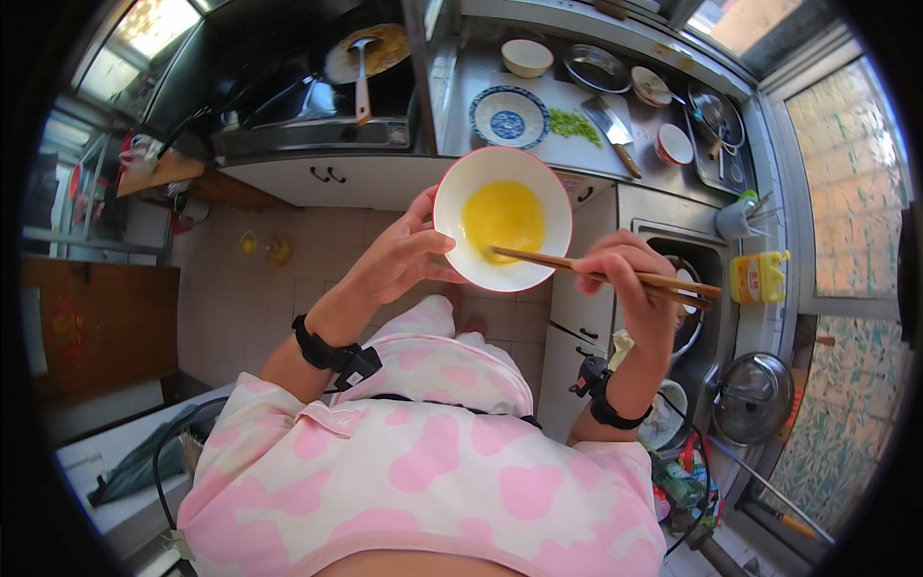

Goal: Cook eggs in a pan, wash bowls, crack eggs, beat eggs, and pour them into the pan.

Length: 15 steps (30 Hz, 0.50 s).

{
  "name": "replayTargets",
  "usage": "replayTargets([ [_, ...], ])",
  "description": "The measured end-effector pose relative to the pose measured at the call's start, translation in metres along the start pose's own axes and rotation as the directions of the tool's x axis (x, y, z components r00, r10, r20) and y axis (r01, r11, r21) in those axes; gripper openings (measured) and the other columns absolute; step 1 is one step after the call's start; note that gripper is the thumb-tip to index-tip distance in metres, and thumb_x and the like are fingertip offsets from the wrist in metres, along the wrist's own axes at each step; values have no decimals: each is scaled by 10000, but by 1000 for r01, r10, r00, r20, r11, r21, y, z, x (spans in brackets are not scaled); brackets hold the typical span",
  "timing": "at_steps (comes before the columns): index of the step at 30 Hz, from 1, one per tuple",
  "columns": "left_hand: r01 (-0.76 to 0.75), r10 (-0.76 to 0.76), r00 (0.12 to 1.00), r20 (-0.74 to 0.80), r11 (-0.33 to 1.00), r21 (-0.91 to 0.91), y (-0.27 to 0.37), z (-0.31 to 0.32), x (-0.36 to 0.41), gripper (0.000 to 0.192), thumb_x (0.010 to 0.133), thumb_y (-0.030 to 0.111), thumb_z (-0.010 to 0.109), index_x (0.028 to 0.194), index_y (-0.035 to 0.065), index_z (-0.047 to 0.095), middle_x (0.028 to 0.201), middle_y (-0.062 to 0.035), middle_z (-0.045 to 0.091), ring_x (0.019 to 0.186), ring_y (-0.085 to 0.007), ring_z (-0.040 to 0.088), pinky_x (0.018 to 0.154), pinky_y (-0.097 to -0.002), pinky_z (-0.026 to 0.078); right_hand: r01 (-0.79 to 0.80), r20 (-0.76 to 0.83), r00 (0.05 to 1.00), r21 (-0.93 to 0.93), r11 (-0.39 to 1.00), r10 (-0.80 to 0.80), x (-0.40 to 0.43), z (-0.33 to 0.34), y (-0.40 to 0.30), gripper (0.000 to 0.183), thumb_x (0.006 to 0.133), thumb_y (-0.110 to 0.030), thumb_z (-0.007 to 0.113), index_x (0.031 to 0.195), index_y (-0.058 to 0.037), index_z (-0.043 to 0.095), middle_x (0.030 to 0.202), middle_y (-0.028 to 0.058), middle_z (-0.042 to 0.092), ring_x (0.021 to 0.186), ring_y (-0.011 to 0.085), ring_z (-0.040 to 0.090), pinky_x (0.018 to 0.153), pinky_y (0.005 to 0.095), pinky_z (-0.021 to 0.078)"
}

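Note:
My left hand [404, 249] grips the rim and side of a white bowl with a red edge [451, 195], held up over the floor in front of the counter. Yellow beaten egg [505, 209] pools in its bottom. In my right hand [627, 270] is a pair of wooden chopsticks [537, 258]. They reach across the near rim, and their tips dip into the egg at its lower left. My left fingers under the bowl are mostly hidden.
Beyond the bowl, the counter holds a blue-patterned bowl [509, 117], chopped greens [573, 126] and a cleaver [611, 130]. A wok [389, 76] with food and a spatula [363, 79] sits on the stove at upper left. To the right are a sink [714, 252] and a yellow bottle [758, 278].

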<state>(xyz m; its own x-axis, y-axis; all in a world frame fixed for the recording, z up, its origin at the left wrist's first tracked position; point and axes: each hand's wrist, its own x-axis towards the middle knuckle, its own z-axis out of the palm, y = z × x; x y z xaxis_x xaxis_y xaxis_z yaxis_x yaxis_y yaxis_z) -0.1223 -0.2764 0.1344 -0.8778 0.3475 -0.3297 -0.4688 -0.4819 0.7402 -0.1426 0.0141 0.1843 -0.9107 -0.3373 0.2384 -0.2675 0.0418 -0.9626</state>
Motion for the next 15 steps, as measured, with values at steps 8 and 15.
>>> replayTargets([
  [8, -154, 140, 983, -115, 981, -120, 19, -64, -53, 755, 841, 69, 655, 1479, 108, 254, 1338, -146, 491, 1131, -279, 631, 846, -433, 609, 28, 161, 987, -18, 999, -25, 43, 80, -6, 209, 964, -64, 544, 907, 55, 707, 873, 71, 610, 692, 96, 609, 621, 208, 510],
  [15, -181, 166, 980, -112, 973, -143, 55, -146, -73, 775, 827, 60, 669, 1480, 106, 255, 1314, -151, 502, 1124, -287, 635, 836, -428, 613, -49, 237, 970, -21, 999, 52, 85, 156, -3, 190, 965, -98, 577, 925, 35, 707, 897, 74, 621, 711, 98, 599, 630, 209, 492],
])
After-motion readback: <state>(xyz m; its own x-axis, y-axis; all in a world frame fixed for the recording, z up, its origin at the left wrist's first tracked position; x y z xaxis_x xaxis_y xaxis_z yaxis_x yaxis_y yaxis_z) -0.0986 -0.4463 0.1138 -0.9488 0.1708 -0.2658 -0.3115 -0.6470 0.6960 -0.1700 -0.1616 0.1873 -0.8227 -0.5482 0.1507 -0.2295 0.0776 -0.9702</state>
